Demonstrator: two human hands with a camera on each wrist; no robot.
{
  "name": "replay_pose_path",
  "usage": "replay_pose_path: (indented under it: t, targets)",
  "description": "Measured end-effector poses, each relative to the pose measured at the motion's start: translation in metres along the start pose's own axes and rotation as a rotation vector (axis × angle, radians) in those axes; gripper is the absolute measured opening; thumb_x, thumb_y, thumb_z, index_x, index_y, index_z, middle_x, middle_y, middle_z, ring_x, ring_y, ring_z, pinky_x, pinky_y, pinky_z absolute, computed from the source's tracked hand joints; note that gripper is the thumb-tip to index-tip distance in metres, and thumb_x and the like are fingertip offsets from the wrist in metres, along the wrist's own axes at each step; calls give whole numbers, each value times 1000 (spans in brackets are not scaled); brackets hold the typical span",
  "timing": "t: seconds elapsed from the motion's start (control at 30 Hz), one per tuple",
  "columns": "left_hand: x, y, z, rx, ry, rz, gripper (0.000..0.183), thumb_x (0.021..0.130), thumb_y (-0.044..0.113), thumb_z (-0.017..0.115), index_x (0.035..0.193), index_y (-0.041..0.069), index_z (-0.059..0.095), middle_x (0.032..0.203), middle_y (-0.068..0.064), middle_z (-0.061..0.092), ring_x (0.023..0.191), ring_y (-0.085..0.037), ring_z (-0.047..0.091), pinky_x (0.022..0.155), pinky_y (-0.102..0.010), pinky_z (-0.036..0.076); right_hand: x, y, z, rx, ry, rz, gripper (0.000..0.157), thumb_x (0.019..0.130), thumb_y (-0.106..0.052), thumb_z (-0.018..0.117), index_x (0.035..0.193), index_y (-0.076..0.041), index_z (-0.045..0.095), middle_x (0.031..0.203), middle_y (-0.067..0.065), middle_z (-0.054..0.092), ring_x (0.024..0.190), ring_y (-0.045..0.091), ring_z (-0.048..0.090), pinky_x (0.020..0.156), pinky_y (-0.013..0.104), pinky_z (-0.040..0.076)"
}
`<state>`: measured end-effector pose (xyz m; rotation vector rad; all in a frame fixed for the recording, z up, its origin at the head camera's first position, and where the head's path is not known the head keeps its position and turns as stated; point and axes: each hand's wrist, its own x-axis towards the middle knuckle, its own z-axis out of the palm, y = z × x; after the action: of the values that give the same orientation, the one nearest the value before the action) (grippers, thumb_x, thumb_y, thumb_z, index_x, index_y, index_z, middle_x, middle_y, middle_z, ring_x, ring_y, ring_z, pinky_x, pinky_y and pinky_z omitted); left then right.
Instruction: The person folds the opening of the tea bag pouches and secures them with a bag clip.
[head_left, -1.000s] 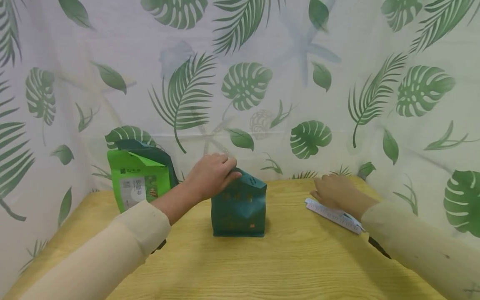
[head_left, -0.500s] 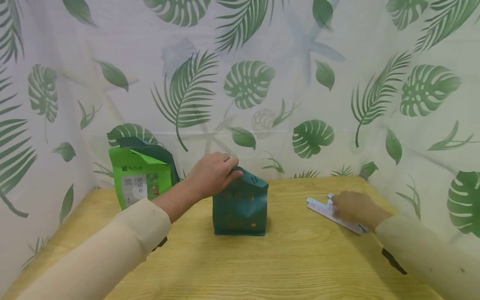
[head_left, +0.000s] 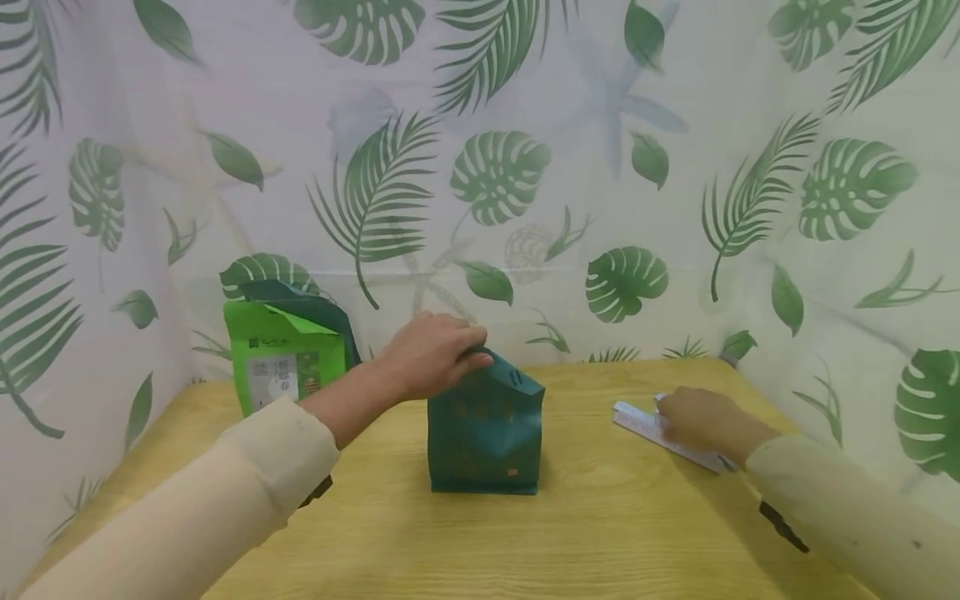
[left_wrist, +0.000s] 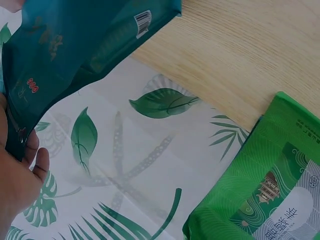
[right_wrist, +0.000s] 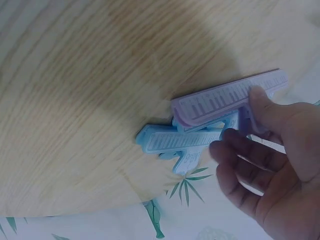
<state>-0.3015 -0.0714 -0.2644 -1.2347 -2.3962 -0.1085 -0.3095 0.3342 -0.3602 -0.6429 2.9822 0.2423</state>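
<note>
My left hand (head_left: 431, 354) grips the folded top of a dark teal tea bag (head_left: 486, 442) that stands upright on the table. In the left wrist view, fingers and thumb (left_wrist: 41, 162) close round the bag's top edge. Over at the right, my right hand (head_left: 705, 423) is at a small pile of plastic bag clips. The right wrist view has its thumb (right_wrist: 259, 97) on a purple bag clip (right_wrist: 220, 102), with the index finger curled at the clip's underside. Beneath and beside that clip lies a light blue bag clip (right_wrist: 175, 141), partly covered.
A bright green tea bag (head_left: 292, 346) stands at the back left, a dark teal bag (head_left: 315, 304) behind it. The wooden table (head_left: 570, 533) ends at a leaf-printed cloth backdrop (head_left: 570, 167).
My right hand has drawn back to the right along the clips and its fingers have come onto the purple one. The teal tea bag has shifted slightly nearer with my left hand.
</note>
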Motion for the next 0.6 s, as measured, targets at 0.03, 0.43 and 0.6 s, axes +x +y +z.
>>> replay_pose_path:
  t: [0.03, 0.43, 0.6]
  targets:
    - [0, -1, 0, -7, -13, -9, 32, 100, 35, 59, 78, 16, 46, 68, 4, 48, 64, -16, 53, 59, -28, 31, 1, 0, -1, 13, -3, 4, 22, 89, -18, 72, 102, -1, 65, 87, 11, 66, 80, 30, 65, 73, 46, 56]
    - [-2, 4, 4, -16, 19, 12, 32, 100, 36, 60, 78, 16, 47, 66, 4, 47, 61, -14, 51, 60, -29, 31, 3, -7, -13, 78, -10, -43, 24, 88, -24, 76, 90, -4, 64, 78, 2, 61, 69, 16, 55, 64, 35, 50]
    - [-3, 3, 6, 26, 36, 4, 32, 99, 37, 60, 80, 15, 48, 68, 3, 46, 62, -16, 51, 60, -30, 33, 11, -10, -21, 99, 81, -98, 27, 93, -30, 70, 91, -3, 63, 80, 3, 62, 71, 17, 57, 66, 39, 51]
